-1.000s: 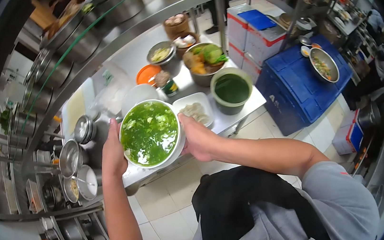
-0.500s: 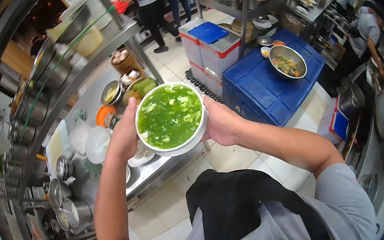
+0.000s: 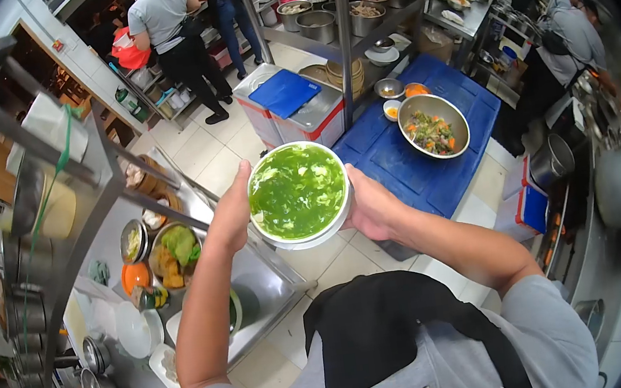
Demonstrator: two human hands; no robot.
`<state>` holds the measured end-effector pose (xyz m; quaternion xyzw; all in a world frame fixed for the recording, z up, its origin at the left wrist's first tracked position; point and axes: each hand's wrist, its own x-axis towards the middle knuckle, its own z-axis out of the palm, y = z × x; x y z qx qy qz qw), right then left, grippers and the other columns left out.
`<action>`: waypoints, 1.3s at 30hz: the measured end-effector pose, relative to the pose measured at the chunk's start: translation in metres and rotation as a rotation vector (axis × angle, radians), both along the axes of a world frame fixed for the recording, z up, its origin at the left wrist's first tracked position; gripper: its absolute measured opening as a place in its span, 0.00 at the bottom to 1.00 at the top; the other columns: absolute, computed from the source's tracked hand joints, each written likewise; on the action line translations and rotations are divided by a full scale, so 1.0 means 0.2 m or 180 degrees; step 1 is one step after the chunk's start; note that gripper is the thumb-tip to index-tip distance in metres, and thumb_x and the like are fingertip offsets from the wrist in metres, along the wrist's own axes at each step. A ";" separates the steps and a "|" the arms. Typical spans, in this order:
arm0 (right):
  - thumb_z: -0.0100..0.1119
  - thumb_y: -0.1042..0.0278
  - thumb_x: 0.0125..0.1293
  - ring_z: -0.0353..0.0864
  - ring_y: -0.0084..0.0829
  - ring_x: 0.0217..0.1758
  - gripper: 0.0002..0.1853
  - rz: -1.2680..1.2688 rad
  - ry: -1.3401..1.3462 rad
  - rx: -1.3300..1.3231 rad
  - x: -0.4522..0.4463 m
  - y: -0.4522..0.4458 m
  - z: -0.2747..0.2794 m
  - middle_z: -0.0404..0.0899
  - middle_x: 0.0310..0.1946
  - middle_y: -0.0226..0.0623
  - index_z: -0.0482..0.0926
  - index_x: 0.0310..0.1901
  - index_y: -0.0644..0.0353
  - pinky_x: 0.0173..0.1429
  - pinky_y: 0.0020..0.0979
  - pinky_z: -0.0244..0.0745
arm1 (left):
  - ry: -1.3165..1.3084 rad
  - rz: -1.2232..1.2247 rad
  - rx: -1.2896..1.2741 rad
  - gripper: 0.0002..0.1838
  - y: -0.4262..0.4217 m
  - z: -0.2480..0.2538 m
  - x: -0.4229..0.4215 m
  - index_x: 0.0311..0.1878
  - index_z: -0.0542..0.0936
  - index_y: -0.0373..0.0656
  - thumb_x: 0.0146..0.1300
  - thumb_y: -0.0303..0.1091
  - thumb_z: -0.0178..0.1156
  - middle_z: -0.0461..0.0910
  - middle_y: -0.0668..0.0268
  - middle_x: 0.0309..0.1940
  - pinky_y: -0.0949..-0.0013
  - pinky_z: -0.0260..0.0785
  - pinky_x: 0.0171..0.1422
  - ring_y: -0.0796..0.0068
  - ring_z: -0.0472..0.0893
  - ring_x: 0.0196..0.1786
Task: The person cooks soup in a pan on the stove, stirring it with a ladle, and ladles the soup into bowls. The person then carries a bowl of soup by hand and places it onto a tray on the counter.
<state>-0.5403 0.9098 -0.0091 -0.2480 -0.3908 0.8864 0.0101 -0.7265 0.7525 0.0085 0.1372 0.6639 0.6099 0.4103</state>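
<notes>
Between my two hands is a white bowl (image 3: 305, 242) filled close to its rim with green soup (image 3: 297, 199), in which pale wisps float. My left hand (image 3: 232, 210) presses against the bowl's left side, its thumb near the rim. On the opposite side, my right hand (image 3: 371, 204) grips the wall, with some fingers hidden behind it. The bowl is held up in front of me, roughly level, over the gap between the steel table and the blue chest.
A blue chest (image 3: 366, 144) carries a steel bowl of chopped vegetables (image 3: 432, 126) and small bowls. At left, a steel table (image 3: 263, 277) holds food bowls under a shelf (image 3: 100, 154). White bins (image 3: 263, 126) stand ahead. Co-workers (image 3: 170, 25) stand at the back and right (image 3: 566, 31).
My view has swung left and moved forward, so the chest and bins appear nearer. The bowl stays in both hands and sits slightly further right in view.
</notes>
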 end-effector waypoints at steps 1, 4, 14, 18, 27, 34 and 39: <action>0.21 0.46 0.82 0.72 0.41 0.70 0.31 -0.0081 -0.0038 0.0072 -0.02 0.07 -0.01 0.67 0.70 0.43 0.60 0.73 0.58 0.70 0.55 0.69 | 0.0007 0.0013 -0.0059 0.42 0.08 -0.02 -0.02 0.71 0.68 0.29 0.76 0.64 0.43 0.71 0.51 0.70 0.64 0.51 0.79 0.63 0.68 0.72; 0.24 0.47 0.81 0.79 0.40 0.64 0.30 -0.0138 -0.0093 0.0170 -0.12 0.25 -0.06 0.73 0.65 0.44 0.63 0.70 0.60 0.64 0.53 0.76 | 0.0067 0.0119 -0.0086 0.43 0.29 -0.06 -0.10 0.71 0.69 0.29 0.76 0.65 0.43 0.71 0.51 0.70 0.64 0.51 0.79 0.63 0.67 0.73; 0.31 0.43 0.78 0.76 0.36 0.65 0.28 0.0490 -0.0192 0.0245 -0.66 0.83 -0.29 0.75 0.65 0.35 0.69 0.67 0.51 0.64 0.50 0.73 | -0.0131 0.0365 -0.0234 0.42 0.76 -0.28 -0.56 0.68 0.73 0.33 0.76 0.66 0.40 0.73 0.52 0.68 0.65 0.52 0.78 0.63 0.69 0.71; 0.30 0.43 0.79 0.78 0.37 0.64 0.29 0.0570 -0.0163 0.0369 -0.96 0.96 -0.32 0.75 0.65 0.35 0.69 0.68 0.52 0.62 0.51 0.75 | -0.0172 0.0437 -0.0225 0.42 0.88 -0.30 -0.80 0.69 0.72 0.32 0.77 0.65 0.39 0.72 0.52 0.69 0.64 0.50 0.79 0.63 0.67 0.73; 0.29 0.43 0.81 0.84 0.36 0.55 0.29 0.0229 -0.0149 0.0144 -1.78 1.15 -0.56 0.79 0.60 0.38 0.70 0.66 0.54 0.52 0.43 0.83 | 0.0122 0.0473 -0.0137 0.44 1.06 -0.40 -1.62 0.67 0.72 0.25 0.76 0.66 0.40 0.74 0.47 0.66 0.65 0.58 0.75 0.62 0.73 0.68; 0.31 0.45 0.80 0.82 0.36 0.59 0.27 0.0362 -0.0187 0.0072 -2.44 1.24 -0.53 0.79 0.60 0.38 0.72 0.65 0.54 0.57 0.44 0.80 | 0.0121 0.0542 -0.0242 0.45 1.12 -0.36 -2.23 0.67 0.71 0.23 0.76 0.66 0.40 0.73 0.44 0.66 0.63 0.56 0.77 0.58 0.71 0.70; 0.20 0.46 0.82 0.79 0.40 0.62 0.30 0.0614 -0.0233 0.0157 -2.91 1.28 -0.53 0.75 0.64 0.43 0.67 0.68 0.57 0.60 0.49 0.79 | -0.0149 0.0521 -0.0346 0.45 1.10 -0.38 -2.68 0.72 0.67 0.28 0.75 0.67 0.41 0.65 0.47 0.74 0.60 0.43 0.83 0.59 0.61 0.78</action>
